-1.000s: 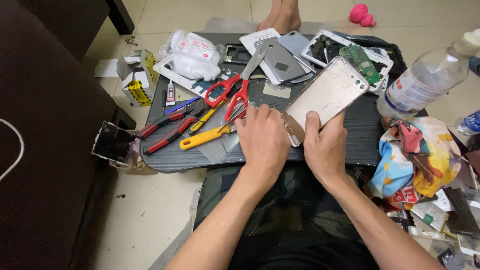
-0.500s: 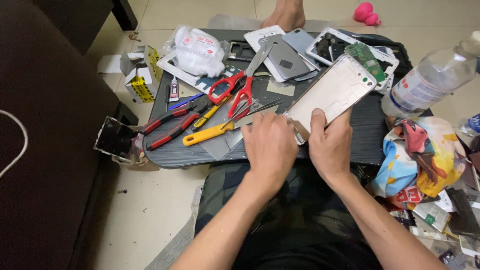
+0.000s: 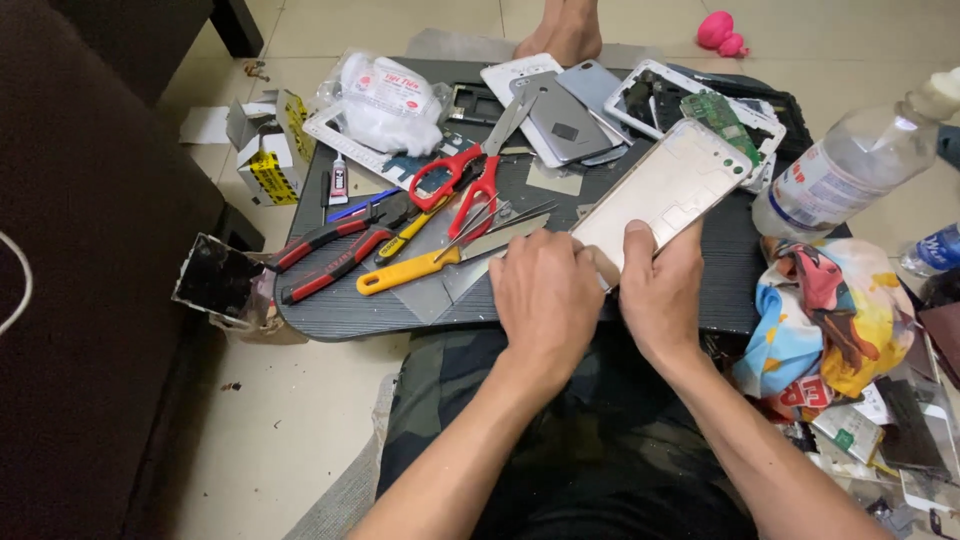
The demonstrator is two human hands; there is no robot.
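A pale gold phone back shell (image 3: 668, 192) lies slanted on the dark board (image 3: 340, 310) across my lap. My right hand (image 3: 662, 290) grips its near end, thumb pressed on top. My left hand (image 3: 546, 292) is curled beside that same near corner, fingers closed at the shell's edge; what they pinch is hidden. Just left of my left hand lie metal tweezers (image 3: 497, 222), a yellow-handled tool (image 3: 405, 272) and red scissors (image 3: 462, 178).
Red-handled pliers (image 3: 325, 255), a small glue tube (image 3: 338, 184), a plastic bag of wipes (image 3: 392, 100), several phone shells and a green circuit board (image 3: 722, 114) crowd the board. A clear bottle (image 3: 840, 170) and colourful cloth (image 3: 830, 310) sit right. Someone's foot (image 3: 562, 32) rests beyond.
The view has shifted slightly. Both hands stay at the shell's near end, and the shell lies at nearly the same slant.
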